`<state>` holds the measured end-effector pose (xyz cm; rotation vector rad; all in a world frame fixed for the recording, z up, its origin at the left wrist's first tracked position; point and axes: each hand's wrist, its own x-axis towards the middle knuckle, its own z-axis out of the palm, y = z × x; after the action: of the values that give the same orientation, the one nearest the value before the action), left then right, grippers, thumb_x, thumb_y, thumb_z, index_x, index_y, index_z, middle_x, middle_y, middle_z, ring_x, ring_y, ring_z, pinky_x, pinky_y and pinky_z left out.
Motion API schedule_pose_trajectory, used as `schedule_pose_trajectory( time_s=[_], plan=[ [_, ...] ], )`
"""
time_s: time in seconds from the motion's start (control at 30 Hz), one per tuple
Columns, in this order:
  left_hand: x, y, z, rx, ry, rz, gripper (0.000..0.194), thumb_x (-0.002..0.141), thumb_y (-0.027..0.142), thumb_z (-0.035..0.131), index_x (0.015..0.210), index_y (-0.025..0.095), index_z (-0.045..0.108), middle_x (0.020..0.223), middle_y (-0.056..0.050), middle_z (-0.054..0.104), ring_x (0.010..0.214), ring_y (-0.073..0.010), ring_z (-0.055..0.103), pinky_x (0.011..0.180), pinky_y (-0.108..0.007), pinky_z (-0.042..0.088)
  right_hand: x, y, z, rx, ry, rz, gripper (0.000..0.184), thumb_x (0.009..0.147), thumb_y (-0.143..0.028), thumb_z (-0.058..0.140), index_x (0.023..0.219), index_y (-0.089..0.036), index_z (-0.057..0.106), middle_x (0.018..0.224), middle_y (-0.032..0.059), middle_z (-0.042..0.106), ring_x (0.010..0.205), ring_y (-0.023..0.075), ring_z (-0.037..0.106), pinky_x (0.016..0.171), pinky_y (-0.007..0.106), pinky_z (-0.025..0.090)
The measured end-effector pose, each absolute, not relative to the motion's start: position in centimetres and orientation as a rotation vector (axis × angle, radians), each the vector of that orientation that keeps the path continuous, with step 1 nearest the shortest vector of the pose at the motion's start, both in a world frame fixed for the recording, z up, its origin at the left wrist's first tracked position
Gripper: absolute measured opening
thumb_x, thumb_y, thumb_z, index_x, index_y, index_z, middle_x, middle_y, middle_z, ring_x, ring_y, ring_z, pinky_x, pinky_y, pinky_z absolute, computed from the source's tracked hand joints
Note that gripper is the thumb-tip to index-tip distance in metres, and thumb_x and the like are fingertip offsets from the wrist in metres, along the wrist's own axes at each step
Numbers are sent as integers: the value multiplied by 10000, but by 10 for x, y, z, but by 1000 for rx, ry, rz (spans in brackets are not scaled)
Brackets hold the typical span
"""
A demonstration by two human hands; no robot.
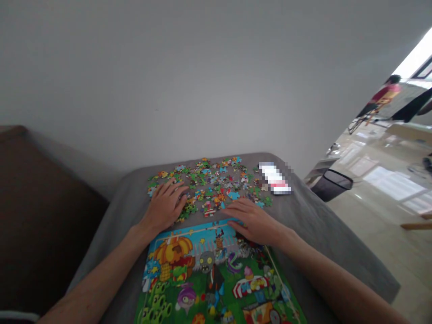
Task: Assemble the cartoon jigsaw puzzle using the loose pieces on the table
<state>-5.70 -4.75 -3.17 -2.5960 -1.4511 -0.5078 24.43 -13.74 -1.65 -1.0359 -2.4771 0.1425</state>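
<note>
Loose jigsaw pieces [219, 180] in many colours lie scattered over the far half of the grey-covered table. My left hand [165, 204] rests on the left part of the pieces, palm down with fingers spread. My right hand [251, 218] is at the front of the pieces, above the top right edge of the picture board [209, 270]. Its fingers stretch left, thumb apart, and a small light blue piece shows by the fingertips; I see no grip on it. Cartoon figures, a pumpkin and a fence cover the board, which lies flat nearest me.
A phone [275, 179], blurred out, lies right of the pieces. The grey cloth [324, 238] drapes over the table's edges. Behind stands a plain wall [209, 81]; a brown panel [43, 202] is at left. A dark-rimmed bin [332, 184] and a seated person [383, 96] are at right.
</note>
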Motion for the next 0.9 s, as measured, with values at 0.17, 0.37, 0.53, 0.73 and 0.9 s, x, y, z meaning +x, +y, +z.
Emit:
schedule_pose_trajectory(
  time_s=[0.17,0.37,0.53,0.73,0.9],
  plan=[
    [-54,-43,-33,-2596,-1535,-462,441,1024,434,352,1336,254,605,1420,-45,592,1417,-300,398,1164,-526,293,231,-137,-29,-1118,-2637,147,292,989,-143,495,1230,-165,660,1147,108,672,1080,232,582,988,383,474],
    [-31,-30,-34,-2716,-1536,-377,418,986,506,473,1339,336,620,1490,-37,522,1459,-331,325,1164,-569,257,245,-129,-29,-1171,-2651,194,244,945,-97,539,1111,-170,702,1086,112,673,1061,240,580,953,388,474],
    [-23,-20,-18,-2764,-1539,-490,270,893,482,635,1032,283,752,1308,-56,658,1356,-327,458,1120,-539,313,252,-127,-26,-1131,-2632,195,204,968,-162,550,1095,-176,709,1106,109,684,1070,239,587,970,398,450],
    [-27,-47,27,-2996,-1822,-673,378,888,550,564,925,221,744,890,-31,755,810,-212,675,754,-325,502,269,-110,-31,-1408,-2274,54,253,1006,-290,515,1145,-167,688,1101,98,687,1065,248,562,992,398,423],
    [-19,-111,23,-3399,-1544,-283,263,943,473,575,964,281,753,936,-4,747,858,-171,665,790,-283,498,272,-97,-42,-1583,-2168,-43,280,948,-386,613,1122,-192,717,1159,115,665,1118,304,512,991,458,406]
  ],
)
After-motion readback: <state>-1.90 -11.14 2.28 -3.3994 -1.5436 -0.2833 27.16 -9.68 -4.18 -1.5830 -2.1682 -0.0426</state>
